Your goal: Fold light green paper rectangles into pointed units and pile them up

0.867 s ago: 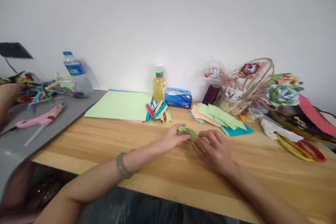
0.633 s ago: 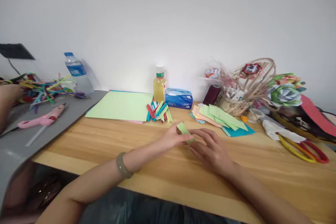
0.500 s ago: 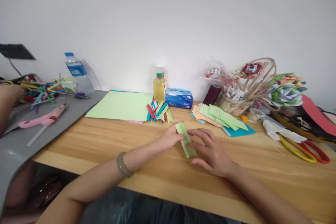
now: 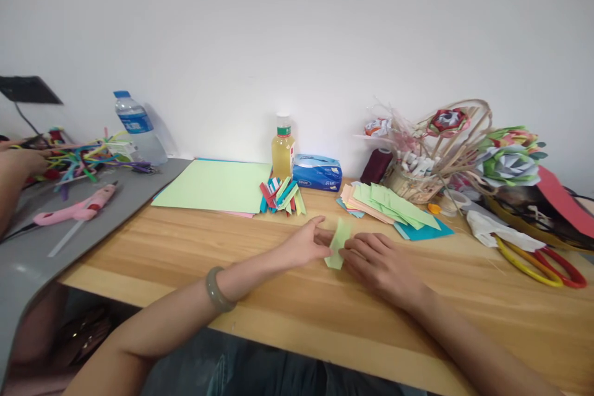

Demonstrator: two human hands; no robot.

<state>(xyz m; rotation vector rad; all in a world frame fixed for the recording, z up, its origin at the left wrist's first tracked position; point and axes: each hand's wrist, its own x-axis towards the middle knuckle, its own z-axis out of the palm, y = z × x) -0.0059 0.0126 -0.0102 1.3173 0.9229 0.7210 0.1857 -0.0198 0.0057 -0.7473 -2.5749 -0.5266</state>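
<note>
A folded light-green paper strip (image 4: 340,241) stands upright just above the wooden table, between my two hands. My left hand (image 4: 304,246) has its thumb and fingers at the strip's left side, one finger raised apart from the others. On the strip's right side, my right hand (image 4: 385,266) is bent round with its fingertips pinching the edge. Beyond them, a bundle of coloured paper strips (image 4: 281,197) lies near the wall, and a pile of green and orange paper pieces (image 4: 387,204) is to the right.
Large green sheets (image 4: 211,187), a yellow drink bottle (image 4: 283,151) and a tissue pack (image 4: 318,172) stand along the wall. Scissors (image 4: 541,266) and a basket with paper flowers (image 4: 413,182) are at right. On the grey table lies a pink glue gun (image 4: 77,207); another person's hand (image 4: 23,164) is there.
The green strip has turned more upright and shifted slightly right. My right hand's fingers have drawn together on its edge, having been spread before.
</note>
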